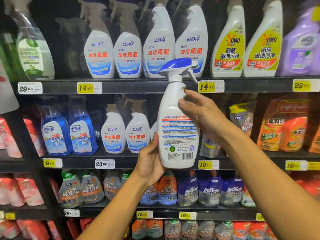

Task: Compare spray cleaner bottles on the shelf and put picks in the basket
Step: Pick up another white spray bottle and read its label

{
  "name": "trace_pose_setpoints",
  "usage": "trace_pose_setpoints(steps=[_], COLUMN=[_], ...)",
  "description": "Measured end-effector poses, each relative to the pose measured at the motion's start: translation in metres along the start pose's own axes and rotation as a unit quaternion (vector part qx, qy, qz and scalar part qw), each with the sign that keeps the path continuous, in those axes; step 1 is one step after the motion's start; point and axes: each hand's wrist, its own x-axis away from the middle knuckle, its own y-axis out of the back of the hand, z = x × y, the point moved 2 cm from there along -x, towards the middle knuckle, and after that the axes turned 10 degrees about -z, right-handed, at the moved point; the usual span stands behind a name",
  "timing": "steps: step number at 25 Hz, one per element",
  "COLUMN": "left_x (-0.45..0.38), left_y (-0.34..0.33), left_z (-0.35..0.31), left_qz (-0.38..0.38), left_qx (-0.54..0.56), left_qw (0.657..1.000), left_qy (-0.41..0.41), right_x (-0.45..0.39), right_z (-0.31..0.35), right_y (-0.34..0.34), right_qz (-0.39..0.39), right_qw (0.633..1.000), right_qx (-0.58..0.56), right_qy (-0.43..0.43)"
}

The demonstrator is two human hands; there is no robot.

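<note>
Head view: we hold 1 white spray bottle (174, 129) upright in front of the shelf (131, 87), back label toward us, likely to read it. Our left hand (150, 161) curls round its base; our right hand (199, 111) pinches the narrow neck. Smooth glossy plastic, blue trigger head (180, 65). No basket is visible.

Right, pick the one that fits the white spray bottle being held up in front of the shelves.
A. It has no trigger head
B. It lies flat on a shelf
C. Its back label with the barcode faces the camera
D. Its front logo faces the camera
C: the white spray bottle is held upright by the left hand and right hand, showing fine print and a barcode low on its label.
</note>
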Motion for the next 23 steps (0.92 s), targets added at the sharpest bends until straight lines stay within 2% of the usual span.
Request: trace_pose_setpoints(steps=[9,14,23], left_x=[0.009,0.02,0.03], left_y=[-0.049,-0.069,-0.084], left_z=[0.039,0.061,0.072], left_qz=[0.011,0.038,-0.008], left_qx=[0.011,-0.038,-0.035], left_qw=[0.999,0.996,0.998], left_qy=[0.046,0.071,0.054], right_x=[0.018,0.033,0.039], right_z=[0.013,0.015,0.013], right_y=[0.054,0.079,0.095], right_qz=[-0.022,-0.041,-0.037], right_qw=[1.0,0.999,0.998], right_qx=[0.003,-0.009,-0.014], right_qy=[0.004,-0.021,-0.039])
